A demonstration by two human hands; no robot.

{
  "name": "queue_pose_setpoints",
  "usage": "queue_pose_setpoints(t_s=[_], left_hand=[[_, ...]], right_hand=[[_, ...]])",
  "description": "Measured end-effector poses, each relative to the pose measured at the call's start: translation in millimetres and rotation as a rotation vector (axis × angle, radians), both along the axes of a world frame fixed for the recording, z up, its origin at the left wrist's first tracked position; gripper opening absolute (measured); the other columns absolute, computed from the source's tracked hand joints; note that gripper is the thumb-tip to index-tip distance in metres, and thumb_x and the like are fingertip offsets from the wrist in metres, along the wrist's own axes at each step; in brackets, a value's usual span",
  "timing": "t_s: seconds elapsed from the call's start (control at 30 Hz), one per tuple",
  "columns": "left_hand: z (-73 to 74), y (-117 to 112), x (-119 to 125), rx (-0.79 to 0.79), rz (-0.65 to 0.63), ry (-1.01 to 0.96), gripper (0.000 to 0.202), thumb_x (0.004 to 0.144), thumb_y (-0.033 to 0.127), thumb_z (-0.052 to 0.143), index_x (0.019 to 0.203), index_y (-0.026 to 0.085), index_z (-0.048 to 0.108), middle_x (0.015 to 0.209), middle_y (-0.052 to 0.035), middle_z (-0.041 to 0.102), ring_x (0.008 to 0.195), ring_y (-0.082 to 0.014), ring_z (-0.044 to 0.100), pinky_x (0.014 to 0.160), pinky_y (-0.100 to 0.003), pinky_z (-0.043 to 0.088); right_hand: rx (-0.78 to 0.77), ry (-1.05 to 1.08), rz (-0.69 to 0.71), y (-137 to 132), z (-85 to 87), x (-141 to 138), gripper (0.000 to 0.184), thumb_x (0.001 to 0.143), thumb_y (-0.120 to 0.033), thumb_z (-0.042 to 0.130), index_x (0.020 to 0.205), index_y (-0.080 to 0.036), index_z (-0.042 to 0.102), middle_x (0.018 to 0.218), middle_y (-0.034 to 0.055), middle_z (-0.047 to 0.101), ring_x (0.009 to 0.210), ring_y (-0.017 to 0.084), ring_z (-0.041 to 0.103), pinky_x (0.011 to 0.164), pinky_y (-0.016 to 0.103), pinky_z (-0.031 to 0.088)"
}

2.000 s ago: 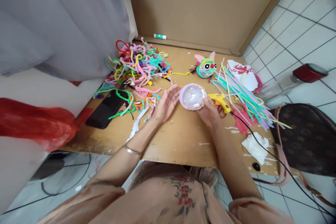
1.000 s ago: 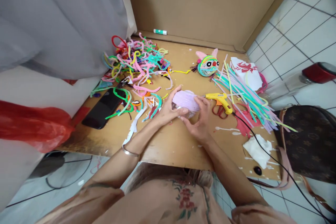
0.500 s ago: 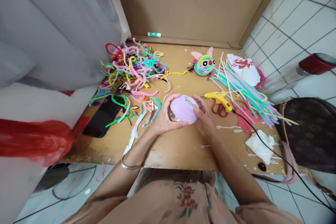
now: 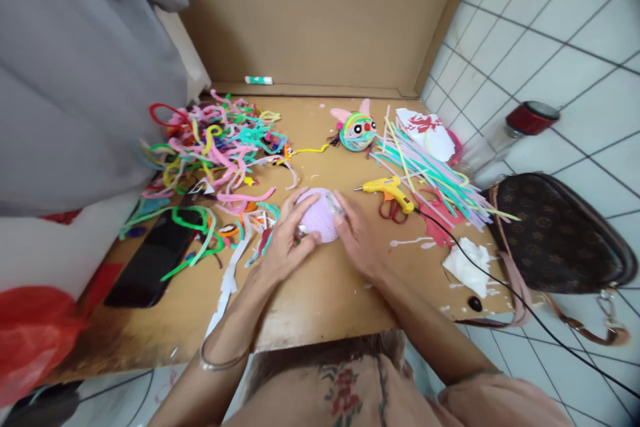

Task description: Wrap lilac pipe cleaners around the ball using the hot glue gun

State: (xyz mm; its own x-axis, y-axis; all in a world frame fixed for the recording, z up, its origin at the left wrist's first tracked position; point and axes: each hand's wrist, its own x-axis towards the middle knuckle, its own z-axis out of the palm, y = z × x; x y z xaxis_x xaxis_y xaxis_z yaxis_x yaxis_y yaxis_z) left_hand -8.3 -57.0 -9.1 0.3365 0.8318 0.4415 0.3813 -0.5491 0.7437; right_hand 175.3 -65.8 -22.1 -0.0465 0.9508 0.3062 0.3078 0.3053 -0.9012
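Your left hand [image 4: 284,245] and right hand [image 4: 361,238] are wrapped from either side around a lilac ball [image 4: 319,215], which rests low over the middle of the wooden tabletop [image 4: 320,293]. The left fingers curl over its near-left side and the right fingers press its right side, so both hands are clamped on it. A metal bangle [image 4: 219,361] sits on your left wrist.

Just right of the ball lies a yellow glue gun [image 4: 387,187], its black cord [image 4: 480,270] trailing off the table edge, with red-handled scissors [image 4: 391,208] under it. A crumpled white tissue [image 4: 466,265] lies near the right edge, beside a brown handbag [image 4: 555,233].

To the left, a black phone [image 4: 150,260] lies under green pipe cleaners [image 4: 193,227]. Farther back spreads a tangled heap of coloured pipe cleaners [image 4: 220,140]. Behind the ball sits a finished yarn-wrapped ball with pink ears [image 4: 355,129], next to a bundle of straight pipe cleaners [image 4: 430,170]. A green-capped glue stick [image 4: 259,80] lies against the cardboard wall [image 4: 320,13].
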Motion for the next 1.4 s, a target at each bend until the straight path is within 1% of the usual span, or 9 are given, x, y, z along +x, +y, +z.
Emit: queue_pose_setpoints(t_s=[0.13, 0.3, 0.47, 0.63, 0.73, 0.9, 1.07, 1.23, 1.4], left_hand=[[0.3, -1.0, -5.2, 0.010, 0.004, 0.034, 0.052, 0.094, 0.034, 0.053, 0.144, 0.025, 0.046, 0.155, -0.0131, 0.038, 0.146, -0.0295, 0.037, 0.120, -0.053, 0.033], [-1.7, -3.2, -4.4, -0.006, -0.015, 0.085, 0.051, 0.095, 0.035, 0.051, 0.145, 0.025, 0.046, 0.153, -0.0126, 0.041, 0.145, -0.0295, 0.040, 0.119, -0.051, 0.036], [0.3, -6.1, 1.2, -0.013, -0.077, 0.138, 0.055, 0.096, 0.044, 0.050, 0.147, 0.025, 0.043, 0.152, -0.0139, 0.042, 0.145, -0.0305, 0.039, 0.118, -0.052, 0.037], [0.4, -5.2, 4.5, -0.004, -0.048, 0.168, 0.072, 0.085, 0.061, 0.061, 0.146, 0.028, 0.043, 0.151, -0.0145, 0.040, 0.143, -0.0340, 0.040, 0.116, -0.055, 0.038], [-2.9, -3.6, 6.5, 0.026, -0.004, 0.178, 0.071, 0.083, 0.060, 0.065, 0.144, 0.029, 0.045, 0.149, -0.0141, 0.042, 0.142, -0.0337, 0.041, 0.116, -0.055, 0.038], [-4.3, -2.9, 9.6, 0.056, 0.031, 0.170, 0.063, 0.087, 0.054, 0.064, 0.141, 0.027, 0.048, 0.143, -0.0135, 0.048, 0.137, -0.0313, 0.046, 0.114, -0.052, 0.040], [-2.9, -2.2, 10.2, 0.061, 0.069, 0.155, 0.058, 0.087, 0.050, 0.064, 0.138, 0.027, 0.051, 0.139, -0.0116, 0.052, 0.133, -0.0303, 0.049, 0.114, -0.051, 0.041], [-4.9, -0.2, 10.7, 0.071, 0.064, 0.130, 0.055, 0.089, 0.046, 0.060, 0.139, 0.026, 0.050, 0.138, -0.0116, 0.052, 0.134, -0.0295, 0.048, 0.115, -0.052, 0.039], [-6.0, 0.2, 12.3, 0.058, 0.068, 0.146, 0.056, 0.088, 0.047, 0.062, 0.139, 0.025, 0.050, 0.139, -0.0124, 0.051, 0.133, -0.0291, 0.049, 0.114, -0.051, 0.041]], right_hand=[[0.089, -0.172, -0.015, -6.7, 0.9, -6.0, 0.051, 0.102, -0.046, 0.034, 0.147, -0.024, 0.046, 0.137, 0.0107, 0.061, 0.128, 0.023, 0.056, 0.112, 0.044, 0.044], [0.139, -0.301, -0.154, -14.6, 0.3, -12.3, 0.054, 0.102, -0.045, 0.027, 0.144, -0.019, 0.049, 0.142, 0.0166, 0.055, 0.134, 0.028, 0.048, 0.113, 0.054, 0.040], [0.164, -0.229, -0.063, -20.6, 1.4, -13.9, 0.059, 0.103, -0.048, 0.021, 0.151, -0.019, 0.038, 0.145, 0.0157, 0.052, 0.137, 0.024, 0.046, 0.117, 0.049, 0.039], [0.122, -0.183, 0.000, -20.0, 2.5, -11.6, 0.071, 0.100, -0.061, 0.011, 0.155, -0.021, 0.031, 0.155, 0.0141, 0.040, 0.148, 0.021, 0.032, 0.123, 0.047, 0.030], [0.096, -0.180, 0.001, -18.8, 6.3, -10.0, 0.075, 0.099, -0.063, 0.009, 0.154, -0.019, 0.033, 0.158, 0.0145, 0.036, 0.150, 0.020, 0.029, 0.125, 0.046, 0.027], [0.119, -0.194, 0.047, -16.3, 10.8, -8.6, 0.077, 0.098, -0.065, 0.006, 0.153, -0.021, 0.035, 0.154, 0.0121, 0.042, 0.147, 0.018, 0.035, 0.124, 0.041, 0.029], [0.147, -0.206, 0.002, -14.0, 8.9, -10.0, 0.072, 0.099, -0.063, 0.007, 0.155, -0.024, 0.030, 0.155, 0.0109, 0.041, 0.148, 0.019, 0.033, 0.124, 0.045, 0.030], [0.183, -0.244, 0.041, -11.7, 5.0, -10.6, 0.071, 0.099, -0.062, 0.011, 0.155, -0.023, 0.030, 0.154, 0.0125, 0.042, 0.145, 0.021, 0.038, 0.122, 0.046, 0.032], [0.186, -0.245, 0.035, -9.8, 5.2, -8.0, 0.068, 0.101, -0.058, 0.013, 0.155, -0.021, 0.029, 0.155, 0.0133, 0.041, 0.146, 0.019, 0.036, 0.123, 0.045, 0.031]])
